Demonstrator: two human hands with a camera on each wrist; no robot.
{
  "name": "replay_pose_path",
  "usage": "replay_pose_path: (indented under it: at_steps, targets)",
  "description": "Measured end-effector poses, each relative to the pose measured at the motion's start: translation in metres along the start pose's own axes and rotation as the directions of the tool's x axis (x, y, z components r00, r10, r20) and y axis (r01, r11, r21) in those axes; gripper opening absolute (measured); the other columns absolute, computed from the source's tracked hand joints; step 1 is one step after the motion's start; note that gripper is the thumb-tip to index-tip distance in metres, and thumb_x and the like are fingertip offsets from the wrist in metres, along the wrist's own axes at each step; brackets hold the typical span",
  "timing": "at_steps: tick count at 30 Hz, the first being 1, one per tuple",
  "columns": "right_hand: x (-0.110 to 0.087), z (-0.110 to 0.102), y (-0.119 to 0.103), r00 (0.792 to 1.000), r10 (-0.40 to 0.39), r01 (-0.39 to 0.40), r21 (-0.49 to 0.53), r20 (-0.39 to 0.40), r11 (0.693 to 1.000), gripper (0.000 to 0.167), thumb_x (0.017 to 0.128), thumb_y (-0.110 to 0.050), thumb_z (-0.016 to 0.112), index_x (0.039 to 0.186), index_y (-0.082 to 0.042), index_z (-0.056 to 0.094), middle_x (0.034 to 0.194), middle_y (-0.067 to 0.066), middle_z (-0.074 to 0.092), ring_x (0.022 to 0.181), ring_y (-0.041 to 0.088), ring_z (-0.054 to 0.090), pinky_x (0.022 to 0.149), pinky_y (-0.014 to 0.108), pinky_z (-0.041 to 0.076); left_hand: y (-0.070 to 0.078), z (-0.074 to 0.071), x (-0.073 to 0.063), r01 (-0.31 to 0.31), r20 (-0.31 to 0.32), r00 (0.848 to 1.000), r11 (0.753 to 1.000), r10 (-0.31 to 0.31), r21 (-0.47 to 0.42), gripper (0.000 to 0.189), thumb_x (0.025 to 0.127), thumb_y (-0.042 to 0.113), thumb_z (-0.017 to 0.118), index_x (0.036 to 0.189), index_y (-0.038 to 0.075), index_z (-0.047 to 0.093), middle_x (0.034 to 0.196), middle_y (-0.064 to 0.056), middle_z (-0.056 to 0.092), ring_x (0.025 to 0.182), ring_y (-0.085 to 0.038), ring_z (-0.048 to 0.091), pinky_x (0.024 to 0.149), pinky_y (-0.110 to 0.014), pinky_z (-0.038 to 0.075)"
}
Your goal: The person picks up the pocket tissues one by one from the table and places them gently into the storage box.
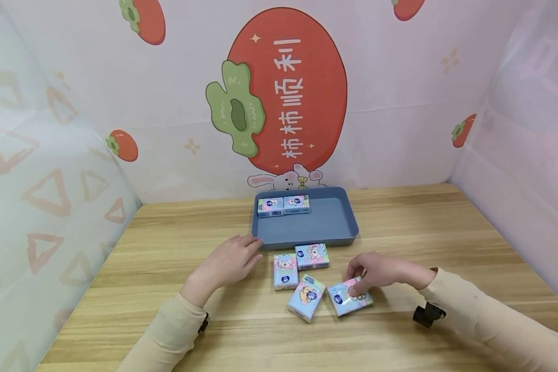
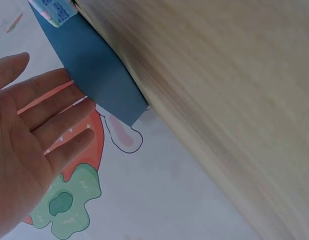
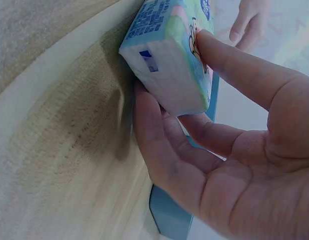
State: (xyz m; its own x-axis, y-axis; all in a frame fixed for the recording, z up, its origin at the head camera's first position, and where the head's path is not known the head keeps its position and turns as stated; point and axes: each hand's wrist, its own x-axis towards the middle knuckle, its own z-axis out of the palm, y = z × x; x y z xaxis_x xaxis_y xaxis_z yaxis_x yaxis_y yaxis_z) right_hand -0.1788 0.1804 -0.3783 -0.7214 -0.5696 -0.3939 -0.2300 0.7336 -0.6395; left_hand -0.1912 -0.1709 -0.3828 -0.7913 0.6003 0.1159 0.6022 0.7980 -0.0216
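Observation:
My right hand (image 1: pixel 374 271) grips a small blue tissue pack (image 1: pixel 350 296) at the table's front right, thumb on its printed face. In the right wrist view, the fingers (image 3: pixel 159 145) curl under the white end of that pack (image 3: pixel 167 75). My left hand (image 1: pixel 230 261) has its fingers extended by the near left corner of the blue-grey tray (image 1: pixel 325 222); whether they touch it I cannot tell. The left wrist view shows those fingers (image 2: pixel 59 107) fairly straight, holding nothing. Two tissue packs (image 1: pixel 283 205) lie side by side in the tray's far left corner.
Between the hands lie three more packs: one (image 1: pixel 312 256) against the tray's near side, one (image 1: pixel 285 272) lengthwise beside it, and a slanted one (image 1: pixel 307 298) closer to me. Behind the wooden table (image 1: pixel 190 222) stands a printed backdrop (image 1: pixel 376 139), with fabric at both sides.

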Motion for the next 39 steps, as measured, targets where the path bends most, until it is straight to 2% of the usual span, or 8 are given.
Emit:
replay_pose_path:
  at_steps: [5,12,15,22,28,39]
  targets:
    - [0.000,-0.002,0.003,1.000,0.025,-0.024,0.041,-0.006,0.999,0.019,0.077,-0.026,0.078,0.090,-0.016,0.068,0.085,-0.005,0.063,0.081,0.015,0.052,0.068,0.029,0.045,0.000,0.000,-0.001,0.002,-0.002,1.000,1.000,-0.002,-0.003,0.040,0.096,0.030,0.053,0.125,0.003,0.061,0.126,-0.015,0.061,0.120,-0.029,0.056,0.105,-0.047,0.043]
    - [-0.003,-0.008,0.004,0.999,-0.038,0.039,0.100,-0.016,0.994,0.021,0.078,-0.021,0.077,0.095,-0.012,0.070,0.086,-0.002,0.065,0.080,0.014,0.053,0.066,0.026,0.045,0.001,-0.001,-0.001,-0.002,-0.008,1.000,1.000,0.002,-0.009,0.040,0.097,0.030,0.052,0.124,0.003,0.061,0.125,-0.015,0.061,0.120,-0.029,0.056,0.104,-0.047,0.043]
    - [-0.004,-0.010,0.003,0.999,-0.040,0.041,0.124,-0.014,0.991,0.022,0.077,-0.019,0.078,0.096,-0.010,0.070,0.085,-0.002,0.064,0.078,0.014,0.052,0.064,0.025,0.044,0.001,-0.001,-0.001,-0.001,0.000,1.000,1.000,0.001,-0.008,0.040,0.097,0.031,0.052,0.125,0.003,0.061,0.126,-0.015,0.061,0.120,-0.029,0.056,0.105,-0.047,0.043]
    - [-0.005,-0.012,0.002,1.000,-0.017,0.019,0.152,-0.017,0.988,0.023,0.077,-0.017,0.078,0.097,-0.008,0.069,0.086,-0.001,0.066,0.079,0.014,0.055,0.068,0.027,0.046,0.002,-0.002,-0.001,0.004,0.015,1.000,1.000,-0.004,-0.009,0.041,0.097,0.031,0.051,0.125,0.003,0.061,0.127,-0.015,0.060,0.121,-0.029,0.055,0.105,-0.047,0.042]
    - [-0.005,-0.015,0.003,0.998,0.000,0.008,0.131,-0.063,0.991,0.026,0.076,-0.018,0.079,0.098,-0.009,0.070,0.088,0.000,0.066,0.081,0.014,0.056,0.072,0.028,0.049,0.002,-0.001,-0.001,0.010,0.011,1.000,1.000,-0.009,-0.010,0.040,0.097,0.030,0.052,0.125,0.003,0.061,0.127,-0.015,0.061,0.121,-0.029,0.055,0.105,-0.047,0.042]
    - [-0.006,-0.025,0.001,0.993,0.027,-0.006,0.183,-0.112,0.983,0.032,0.076,-0.021,0.079,0.102,-0.004,0.069,0.087,0.002,0.069,0.079,0.012,0.061,0.068,0.027,0.055,0.002,-0.001,0.000,0.017,0.016,1.000,1.000,-0.017,-0.017,0.040,0.096,0.029,0.053,0.126,0.003,0.060,0.127,-0.015,0.060,0.121,-0.029,0.055,0.106,-0.047,0.042]
